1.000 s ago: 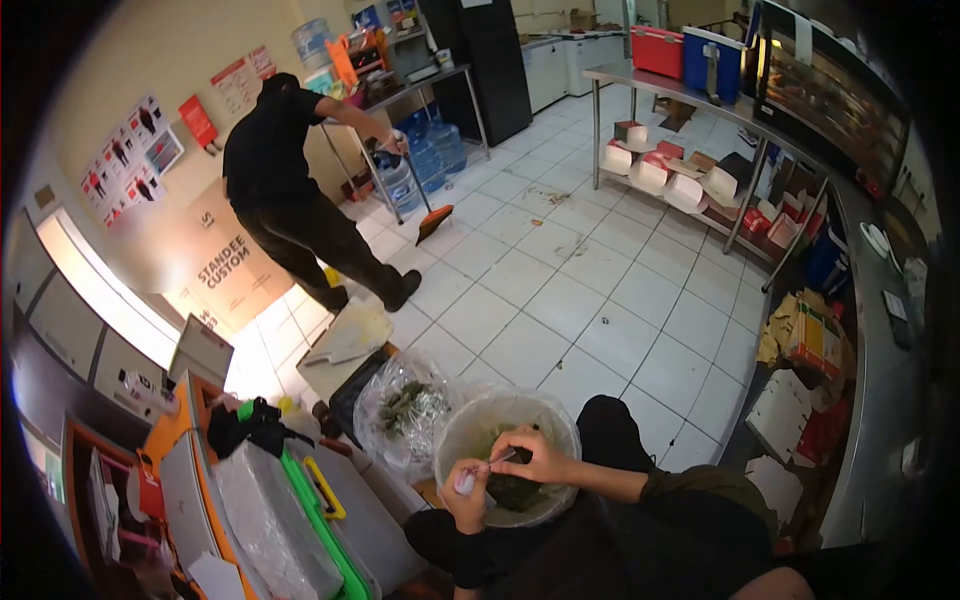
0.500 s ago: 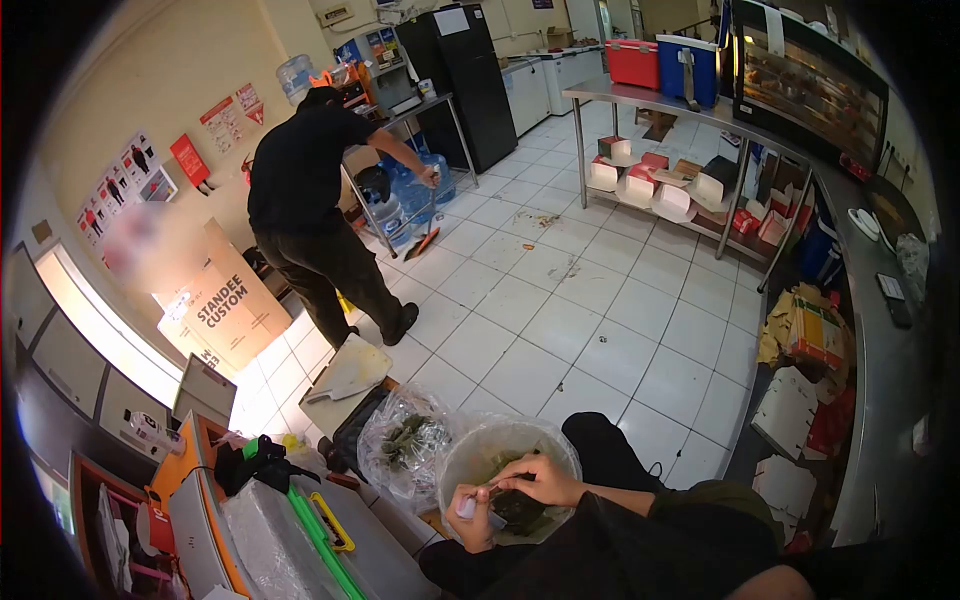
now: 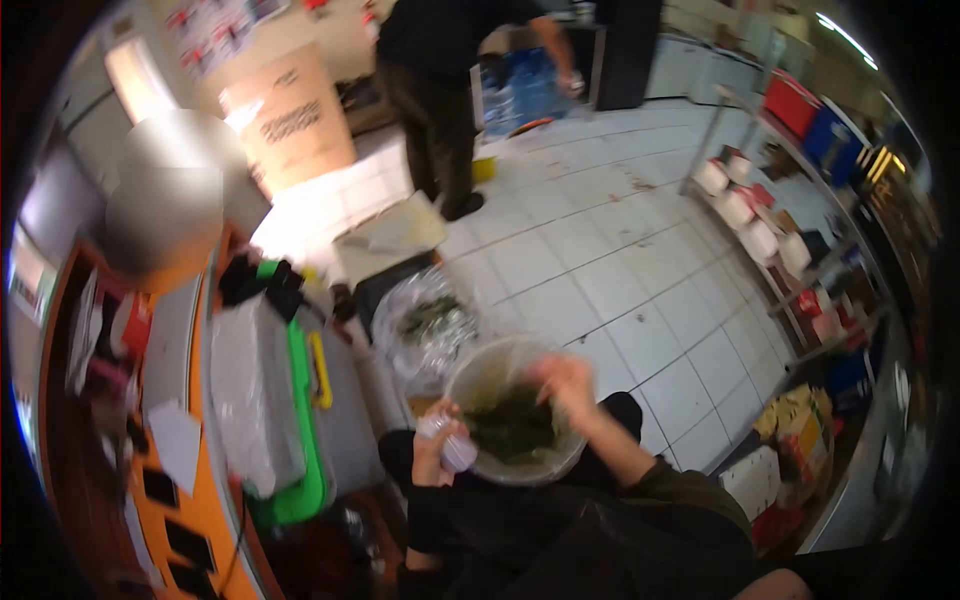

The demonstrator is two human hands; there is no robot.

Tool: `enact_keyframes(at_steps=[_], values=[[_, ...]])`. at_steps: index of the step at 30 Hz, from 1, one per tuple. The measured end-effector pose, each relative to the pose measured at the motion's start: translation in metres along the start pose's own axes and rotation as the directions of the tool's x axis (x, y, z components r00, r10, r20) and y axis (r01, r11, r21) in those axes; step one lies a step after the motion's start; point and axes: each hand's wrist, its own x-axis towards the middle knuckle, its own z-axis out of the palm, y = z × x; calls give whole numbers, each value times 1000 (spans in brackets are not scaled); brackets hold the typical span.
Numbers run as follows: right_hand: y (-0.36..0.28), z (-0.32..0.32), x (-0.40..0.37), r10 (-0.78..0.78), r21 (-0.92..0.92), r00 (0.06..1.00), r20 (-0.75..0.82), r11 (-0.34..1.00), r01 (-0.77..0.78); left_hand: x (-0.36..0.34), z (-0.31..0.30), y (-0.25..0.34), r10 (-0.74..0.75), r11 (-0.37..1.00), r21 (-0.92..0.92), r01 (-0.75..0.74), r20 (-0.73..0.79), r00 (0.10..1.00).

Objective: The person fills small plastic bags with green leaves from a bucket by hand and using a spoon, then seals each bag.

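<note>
Head view, read left to right. One green lid (image 3: 303, 440) with one yellow handle (image 3: 320, 370) stands at the far left. One clear plastic bag (image 3: 445, 350) lies open beside the bucket, holding green leaves (image 3: 425, 318); their number cannot be counted. One left hand (image 3: 427, 460) is at the bucket's left rim, its grip closed around one whitish object (image 3: 458, 453), type unclear. One bucket (image 3: 487, 366), pale and translucent, stands between the person's knees and contains a dark green leafy mass (image 3: 515, 425), count indeterminate. One right hand (image 3: 565, 385) is over the bucket's right side; motion blur hides its fingertips, so its grip state cannot be told. At the far right are two coolers: one red cooler (image 3: 792, 103) and one blue cooler (image 3: 835, 142).

Possible faults:
- Bag: a knock from the left forearm or knee could spill its leaves.
- Whitish object: a loosened left grip could drop it into the bucket.
- Bucket: a shifted knee, or uneven pressure on the rim, could tip it.
- Right hand: a wide swing could scatter leaf pieces onto the floor tiles (image 3: 620, 290).
</note>
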Motion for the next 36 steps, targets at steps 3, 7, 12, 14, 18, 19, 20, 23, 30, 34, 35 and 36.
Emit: enact_keyframes(at_steps=[3,7,12,14,18,19,20,23,30,34,35,36], values=[[-86,-18,20,-650,-357,583,-488,758,546,-5,-25,6,-80,895,-440,75,7,997],[-155,3,21,-859,-631,-131,-495,252,734,3,-25,14,-22,917,-397,25,13,1000],[-68,54,49,-824,-634,440,358,131,762,8,-20,14,19,939,-344,-22,-12,1000],[-18,62,34,-38,-807,818,574,141,573,10,-30,5,18,928,-374,2,49,999],[-45,21,30,-405,-291,869,284,827,480,1,-31,8,56,982,-175,-71,-88,995],[-62,-7,43,-531,-198,847,-26,833,516,-1,-35,8,59,980,-185,-73,-79,995],[-126,-19,32,-592,-443,736,-327,784,434,2,-38,12,71,977,-197,-84,-73,995],[-195,-197,50,-740,193,528,-417,496,847,3,-30,54,224,961,-126,-245,-159,961],[-222,-154,126,-865,-947,468,-179,281,157,0,-20,83,368,930,55,-364,-196,909],[-138,-32,108,337,-852,794,506,337,400,4,-20,48,260,952,-105,-287,-213,942],[-132,-13,99,341,-668,575,743,334,665,3,-17,44,252,956,-101,-274,-195,948],[-134,5,100,344,-645,554,758,518,561,2,-13,41,239,961,-93,-259,-183,954]])
